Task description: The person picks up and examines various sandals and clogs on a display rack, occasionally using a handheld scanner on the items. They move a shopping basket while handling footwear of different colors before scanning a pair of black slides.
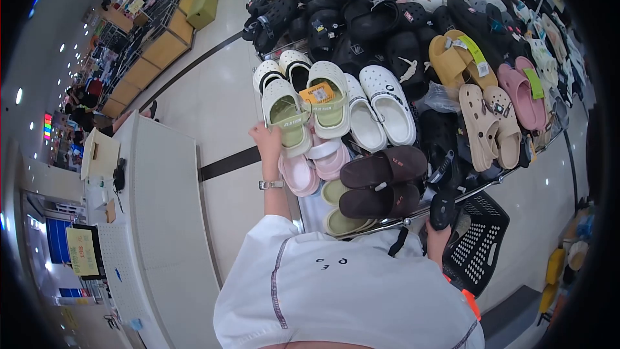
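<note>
My left hand (266, 142) is closed at the near left side of a white clog with a green lining (285, 100), its fingers curled against the edge. The matching clog (329, 106) lies to its right with an orange tag (317, 93) on it. Pink clogs (303, 173) sit just below. My right hand (438, 240) is at the front rail, closed on the lower end of a small black shoe (442, 211); most of its fingers are hidden. Between the hands lie dark brown slides (382, 184), over pale green shoes (342, 222). White clogs (389, 106) rest beyond them.
A black plastic basket (476, 245) hangs near my right hand. Black clogs (323, 29) are heaped at the far side, with yellow slides (462, 58), beige clogs (489, 126) and pink slides (522, 94) to the right. A white counter (165, 200) stands left across the tiled floor (226, 103).
</note>
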Available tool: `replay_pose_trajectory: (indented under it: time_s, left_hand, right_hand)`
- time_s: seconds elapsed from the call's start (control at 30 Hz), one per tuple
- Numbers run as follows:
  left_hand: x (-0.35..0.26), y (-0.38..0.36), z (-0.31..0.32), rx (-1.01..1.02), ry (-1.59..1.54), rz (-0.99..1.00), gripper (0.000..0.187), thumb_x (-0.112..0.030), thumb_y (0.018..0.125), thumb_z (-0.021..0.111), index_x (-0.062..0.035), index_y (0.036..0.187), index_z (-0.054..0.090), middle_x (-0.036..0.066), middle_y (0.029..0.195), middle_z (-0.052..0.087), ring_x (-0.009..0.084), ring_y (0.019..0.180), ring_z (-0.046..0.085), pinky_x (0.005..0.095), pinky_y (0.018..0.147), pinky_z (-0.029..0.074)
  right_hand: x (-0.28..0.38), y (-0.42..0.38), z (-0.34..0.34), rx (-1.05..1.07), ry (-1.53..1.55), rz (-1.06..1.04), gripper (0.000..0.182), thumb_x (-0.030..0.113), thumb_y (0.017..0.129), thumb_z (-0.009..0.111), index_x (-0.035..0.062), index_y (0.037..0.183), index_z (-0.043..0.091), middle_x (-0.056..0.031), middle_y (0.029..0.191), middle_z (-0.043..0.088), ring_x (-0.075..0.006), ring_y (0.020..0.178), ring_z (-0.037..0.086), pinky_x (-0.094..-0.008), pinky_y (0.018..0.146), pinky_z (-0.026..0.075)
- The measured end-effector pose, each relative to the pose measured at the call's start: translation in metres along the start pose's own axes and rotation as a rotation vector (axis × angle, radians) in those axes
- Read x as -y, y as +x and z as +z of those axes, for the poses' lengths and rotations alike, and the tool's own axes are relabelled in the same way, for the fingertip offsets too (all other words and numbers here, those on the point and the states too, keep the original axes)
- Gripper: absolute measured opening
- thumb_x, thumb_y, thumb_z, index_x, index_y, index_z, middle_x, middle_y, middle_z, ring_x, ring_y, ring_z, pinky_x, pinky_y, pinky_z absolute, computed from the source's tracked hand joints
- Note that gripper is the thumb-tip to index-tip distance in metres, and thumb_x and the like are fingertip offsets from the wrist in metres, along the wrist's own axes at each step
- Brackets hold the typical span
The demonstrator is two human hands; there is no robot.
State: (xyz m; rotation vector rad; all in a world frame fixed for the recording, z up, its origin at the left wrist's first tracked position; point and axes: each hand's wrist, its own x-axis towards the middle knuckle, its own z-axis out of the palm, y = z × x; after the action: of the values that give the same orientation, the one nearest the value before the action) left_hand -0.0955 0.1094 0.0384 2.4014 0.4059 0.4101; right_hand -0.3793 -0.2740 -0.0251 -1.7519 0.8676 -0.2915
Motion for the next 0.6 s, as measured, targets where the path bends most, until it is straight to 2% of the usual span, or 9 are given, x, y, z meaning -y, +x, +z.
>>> replay_pose_trajectory:
  time_s: [0.03, 0.07, 0.1, 0.17, 0.2, 0.27, 0.4, 0.47, 0.6]
  left_hand:
    - [-0.016, 0.001, -0.01, -0.178, -0.038, 0.214, 0.047, -0.021, 0.071, 0.053, 0.0061, 0.107, 0.043, 0.023, 0.1, 0.047, 0.0359, 0.101, 0.045, 0.0424, 0.087, 0.036]
    - [-0.034, 0.004, -0.017, -0.108, -0.047, 0.388, 0.045, -0.021, 0.07, 0.056, 0.0045, 0.105, 0.045, 0.021, 0.1, 0.048, 0.0347, 0.099, 0.046, 0.0416, 0.088, 0.035]
    - [-0.055, 0.008, -0.023, -0.037, -0.057, 0.559, 0.044, -0.021, 0.069, 0.06, 0.003, 0.104, 0.047, 0.019, 0.1, 0.05, 0.0335, 0.097, 0.047, 0.0409, 0.089, 0.034]
    - [-0.081, 0.016, -0.012, 0.259, -0.1, 0.742, 0.047, -0.032, 0.067, 0.064, -0.001, 0.101, 0.052, 0.014, 0.096, 0.054, 0.0294, 0.093, 0.05, 0.0396, 0.091, 0.032]
    - [-0.09, 0.017, -0.006, 0.259, -0.101, 0.742, 0.047, -0.032, 0.067, 0.064, -0.001, 0.101, 0.052, 0.014, 0.096, 0.054, 0.0294, 0.093, 0.05, 0.0396, 0.091, 0.032]
    - [-0.105, 0.016, 0.005, 0.445, 0.124, 0.944, 0.044, -0.038, 0.068, 0.064, -0.0038, 0.095, 0.057, 0.013, 0.089, 0.057, 0.0262, 0.092, 0.052, 0.038, 0.088, 0.035]
    - [-0.109, 0.017, 0.03, 0.439, 0.269, 1.03, 0.036, -0.037, 0.072, 0.06, -0.0053, 0.088, 0.059, 0.012, 0.081, 0.059, 0.0257, 0.088, 0.054, 0.0378, 0.081, 0.039]
    - [-0.108, 0.012, 0.043, 0.437, 0.354, 0.996, 0.031, -0.036, 0.075, 0.057, -0.0045, 0.078, 0.058, 0.013, 0.069, 0.059, 0.027, 0.075, 0.058, 0.0391, 0.07, 0.043]
    - [-0.102, 0.004, 0.057, 0.382, 0.317, 0.992, 0.028, -0.033, 0.078, 0.054, -0.0051, 0.072, 0.056, 0.013, 0.058, 0.057, 0.0278, 0.059, 0.058, 0.0396, 0.058, 0.045]
  right_hand:
    - [0.003, -0.001, 0.001, -0.021, 0.019, -0.034, 0.021, 0.008, 0.068, 0.067, -0.0019, 0.083, 0.056, -0.0054, 0.069, 0.057, -0.0122, 0.059, 0.052, -0.0256, 0.054, 0.041]
    - [0.006, -0.001, 0.002, -0.041, 0.036, -0.068, 0.017, 0.01, 0.069, 0.067, -0.0009, 0.076, 0.056, -0.0021, 0.061, 0.053, -0.01, 0.051, 0.049, -0.0236, 0.047, 0.038]
    - [0.009, -0.002, 0.003, -0.042, 0.034, -0.069, 0.017, 0.01, 0.069, 0.067, -0.0009, 0.076, 0.056, -0.0021, 0.061, 0.053, -0.01, 0.051, 0.049, -0.0236, 0.047, 0.038]
    - [0.013, -0.002, 0.004, -0.047, 0.078, -0.074, 0.018, 0.01, 0.069, 0.067, -0.0013, 0.076, 0.055, -0.0022, 0.061, 0.053, -0.01, 0.051, 0.049, -0.0237, 0.047, 0.038]
    - [0.008, -0.001, 0.004, -0.047, 0.076, -0.074, 0.018, 0.01, 0.069, 0.067, -0.0013, 0.076, 0.055, -0.0022, 0.061, 0.053, -0.01, 0.051, 0.049, -0.0237, 0.047, 0.038]
    - [-0.009, 0.004, 0.004, -0.051, 0.022, -0.164, 0.018, 0.01, 0.069, 0.067, -0.0012, 0.077, 0.055, -0.002, 0.062, 0.053, -0.01, 0.051, 0.049, -0.0238, 0.047, 0.038]
    - [-0.009, -0.001, 0.004, -0.094, 0.02, -0.167, 0.018, 0.01, 0.069, 0.067, -0.0008, 0.077, 0.056, -0.0019, 0.063, 0.053, -0.0099, 0.052, 0.049, -0.0239, 0.047, 0.038]
    - [-0.002, -0.007, 0.002, -0.079, 0.027, -0.065, 0.018, 0.009, 0.069, 0.067, -0.0004, 0.078, 0.056, -0.0016, 0.062, 0.053, -0.0097, 0.052, 0.048, -0.024, 0.047, 0.038]
    - [0.004, -0.008, 0.002, -0.049, 0.037, -0.052, 0.019, 0.009, 0.069, 0.067, -0.0005, 0.08, 0.055, -0.0017, 0.063, 0.053, -0.0096, 0.052, 0.048, -0.024, 0.047, 0.038]
